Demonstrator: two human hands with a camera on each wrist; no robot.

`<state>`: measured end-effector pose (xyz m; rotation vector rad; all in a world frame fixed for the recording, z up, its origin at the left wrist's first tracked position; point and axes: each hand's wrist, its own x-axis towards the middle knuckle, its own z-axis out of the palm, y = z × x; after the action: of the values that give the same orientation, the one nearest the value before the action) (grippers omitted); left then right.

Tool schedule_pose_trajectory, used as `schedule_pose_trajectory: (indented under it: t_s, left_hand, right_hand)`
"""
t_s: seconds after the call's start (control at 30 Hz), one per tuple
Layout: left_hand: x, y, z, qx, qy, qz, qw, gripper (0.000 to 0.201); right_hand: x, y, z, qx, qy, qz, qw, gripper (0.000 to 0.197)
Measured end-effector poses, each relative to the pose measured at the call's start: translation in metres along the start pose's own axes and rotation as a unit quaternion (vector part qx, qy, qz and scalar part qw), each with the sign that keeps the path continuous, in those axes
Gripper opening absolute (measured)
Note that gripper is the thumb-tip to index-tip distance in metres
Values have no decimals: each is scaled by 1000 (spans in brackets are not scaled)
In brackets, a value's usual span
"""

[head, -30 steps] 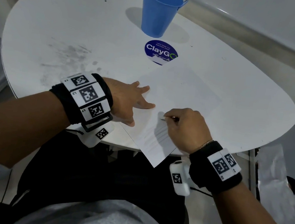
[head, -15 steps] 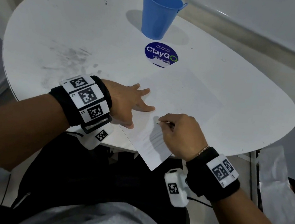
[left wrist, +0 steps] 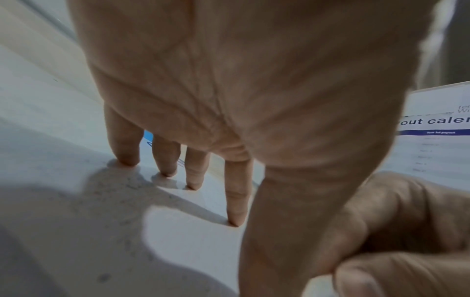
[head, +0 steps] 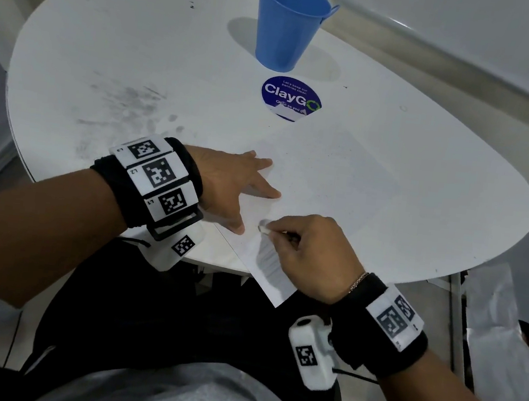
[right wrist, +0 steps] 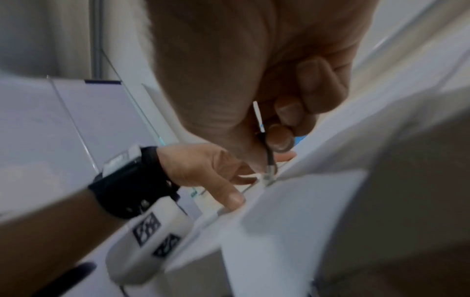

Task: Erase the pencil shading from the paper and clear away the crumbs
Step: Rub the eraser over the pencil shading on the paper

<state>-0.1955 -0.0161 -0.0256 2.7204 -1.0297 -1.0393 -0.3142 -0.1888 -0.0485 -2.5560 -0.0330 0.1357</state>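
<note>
A white paper [head: 324, 181] lies at the near edge of the table, with grey pencil shading [head: 268, 260] near its front corner. My left hand [head: 257, 196] lies flat, its straight fingers [left wrist: 236, 201] spread and pressing the paper's left edge. My right hand [head: 277, 234] pinches a thin pencil [right wrist: 268, 152] between thumb and fingers. The pencil's metal-collared end [head: 263, 231] touches the paper just above the shading. In the right wrist view the right hand [right wrist: 279, 130] holds the pencil upright, with the left hand [right wrist: 203, 170] behind it.
A blue cup [head: 289, 25] stands at the back of the white table [head: 419, 218], with a round blue ClayGo sticker [head: 289, 99] in front of it. Grey smudges [head: 125, 105] mark the table's left side. The paper's near corner overhangs the edge. Printed sheets [head: 507, 310] lie at the lower right.
My right hand has slid the pencil's end a little left and toward me across the paper. The left hand keeps its place on the paper's edge.
</note>
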Motion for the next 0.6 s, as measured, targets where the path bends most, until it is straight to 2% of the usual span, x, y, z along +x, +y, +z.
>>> schedule_pose_trajectory:
  t_s: [0.07,0.17,0.23,0.33,0.37,0.5,0.6]
  left_hand:
    - [-1,1,0,15,-4,-3,1000,85]
    - [-1,3,-1,33,-9,0,999,84]
    - [-1,3,-2,36,-11,1,999,85]
    - [-2,3,-2,34,-16,2,999,86]
    - [-2,3,-2,33,-16,3,999,86]
    - [0,4,-1,38,-15,2,999,85]
    - [0,5,-1,51,-19,0,999,85]
  right_hand:
    - [7,4,-8,-30,5,16,999,18]
    - [18,20,-25,-69,72,76,992,18]
    - [14,17,-21,-60,52,69,994,19]
    - [2,2,-11,-4,-28,24,999,18]
    - [5,4,-13,-1,-31,30,999,18]
    - [15,19,-22,-14,55,76,995,17]
    - [6,5,-11,-35,13,32,999,17]
